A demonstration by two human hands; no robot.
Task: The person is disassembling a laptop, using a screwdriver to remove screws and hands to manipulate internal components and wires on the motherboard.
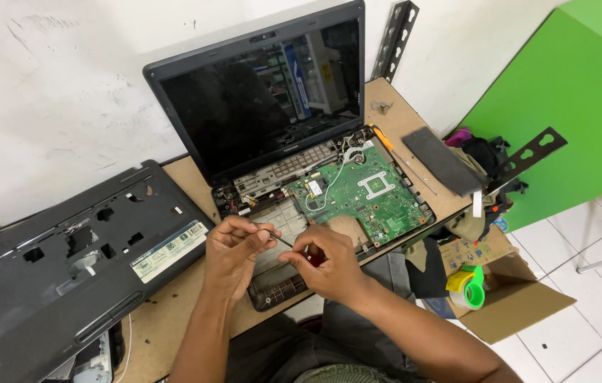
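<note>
Wooden bench — both hands, left [233, 252] and right [326, 264], pinch a thin tool [277, 238] between them above the opened laptop [329, 191].

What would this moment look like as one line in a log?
left hand: holds thin tool | right hand: pinches tool tip | below: open laptop, green board bare | left: removed cover on table

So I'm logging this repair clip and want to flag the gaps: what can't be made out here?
All in the head view:
- What the right hand pinches: hidden by its fingers.
- Tip of the thin tool held in the left hand: too small to identify.
- Laptop base front: covered by both hands.
- Removed top cover: cut off by the left edge.
- Contents of the cardboard box: mostly out of sight.
</note>
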